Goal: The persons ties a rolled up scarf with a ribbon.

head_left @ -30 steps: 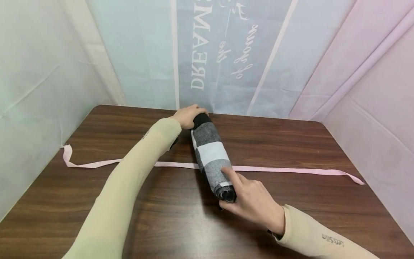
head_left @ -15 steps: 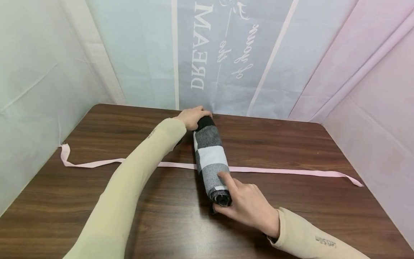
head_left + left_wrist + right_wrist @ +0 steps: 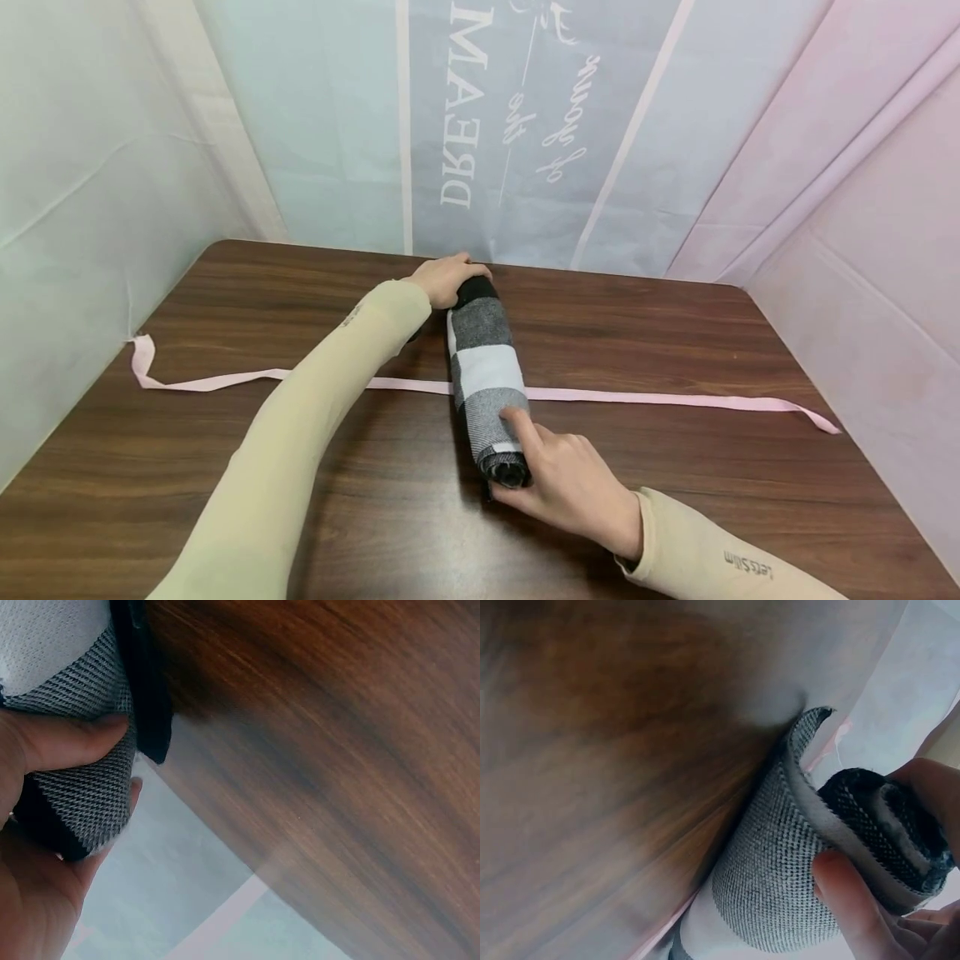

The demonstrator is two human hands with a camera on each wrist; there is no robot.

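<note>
A rolled-up cloth in black, grey and white checks (image 3: 489,367) lies lengthwise on the table in the head view. My left hand (image 3: 448,281) grips its far, black end. In the left wrist view, the thumb (image 3: 79,742) presses the weave, and a dark cloth edge (image 3: 150,697) sticks out beside the roll. Around the near end, my right hand (image 3: 570,483) has its thumb and fingers, index finger along the top. The right wrist view shows the spiral layers (image 3: 885,825) of that end and a loose flap (image 3: 806,739) curling away. A pink ribbon (image 3: 645,397) passes under the roll.
The ribbon stretches crosswise over the dark wooden table (image 3: 675,333), its left end curled up near the left edge. A printed fabric backdrop (image 3: 337,125) stands behind the table's far edge, with pale fabric walls on both sides.
The roll has shifted slightly, its near end swinging left and toward me, and now lies straighter. Both hands have moved along with it, keeping their hold. The ribbon has hardly moved.
</note>
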